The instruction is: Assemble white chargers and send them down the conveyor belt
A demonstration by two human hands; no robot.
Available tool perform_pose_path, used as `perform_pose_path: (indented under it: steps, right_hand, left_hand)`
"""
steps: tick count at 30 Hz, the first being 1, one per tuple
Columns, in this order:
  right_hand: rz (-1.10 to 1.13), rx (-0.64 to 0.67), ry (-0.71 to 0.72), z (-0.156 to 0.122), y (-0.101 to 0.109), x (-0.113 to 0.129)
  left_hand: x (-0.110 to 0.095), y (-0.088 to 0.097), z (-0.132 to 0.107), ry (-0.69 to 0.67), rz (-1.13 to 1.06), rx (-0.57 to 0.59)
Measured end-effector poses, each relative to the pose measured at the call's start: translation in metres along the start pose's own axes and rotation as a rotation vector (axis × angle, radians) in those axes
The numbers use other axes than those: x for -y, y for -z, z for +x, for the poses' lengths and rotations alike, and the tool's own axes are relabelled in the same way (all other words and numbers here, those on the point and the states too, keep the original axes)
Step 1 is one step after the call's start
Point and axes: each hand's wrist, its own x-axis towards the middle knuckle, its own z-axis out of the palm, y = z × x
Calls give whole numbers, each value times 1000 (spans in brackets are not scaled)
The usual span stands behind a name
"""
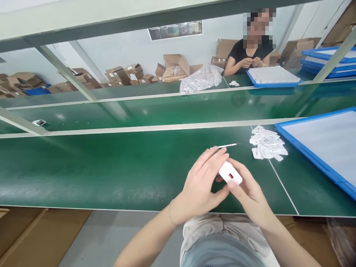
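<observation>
A white USB charger (230, 173) with a red port on its end face is held between both hands, above the green bench. My left hand (204, 181) curls round its left side, with fingers over the top and the thumb below. From the right, my right hand (247, 189) grips it, its thumb pressed near the lower edge of the port face. Just beyond my fingertips a thin white stick-like tool (226, 145) with a fine tip lies on the bench. To the right of it is a loose pile of flat white pieces (267, 142).
A blue-rimmed tray (311, 154) takes up the right of the green bench (111, 167). Beyond the central belt (155, 111), a person (250, 59) works beside another tray (274, 85) and a clear plastic bag (201, 79). Slanting frame posts (66, 74) cross the view.
</observation>
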Motion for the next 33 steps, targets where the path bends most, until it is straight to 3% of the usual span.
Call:
perform_pose_path:
  steps: [4, 7, 10, 14, 18, 21, 24, 26, 27, 28, 30, 33]
  right_hand:
    - [-130, 33, 100, -6, 12, 3]
    - [-253, 88, 167, -12, 21, 8]
    - [-295, 92, 262, -15, 22, 12]
    - [-323, 16, 351, -18, 20, 10]
    - [-388, -20, 393, -16, 25, 7]
    - [-425, 3, 296, -14, 33, 6]
    - [-299, 137, 92, -10, 45, -1]
    - [-138, 202, -17, -3, 63, -12]
    - [-100, 169, -47, 3, 77, -18]
    - [-96, 97, -60, 11, 95, -24]
    - [-242, -187, -43, 30, 139, -36]
    - [-357, -389, 18, 64, 215, -48]
  left_hand:
    - [-12, -1, -18, 292, -394, 104]
    - [-14, -13, -23, 349, -704, -34]
    - [-17, -30, -20, 365, -868, -170]
    - [-24, -49, -16, 400, -912, -311]
    - [-25, -61, -14, 463, -926, -345]
    - [-22, -66, -11, 542, -867, -308]
    - [-16, -65, -7, 551, -703, -147]
    - [-10, -58, -3, 495, -576, 14]
    - [-6, -53, -1, 467, -522, 85]
    - [-2, -46, 0, 451, -472, 138]
    - [7, -32, 1, 439, -379, 181]
    - [19, -11, -4, 478, -253, 162]
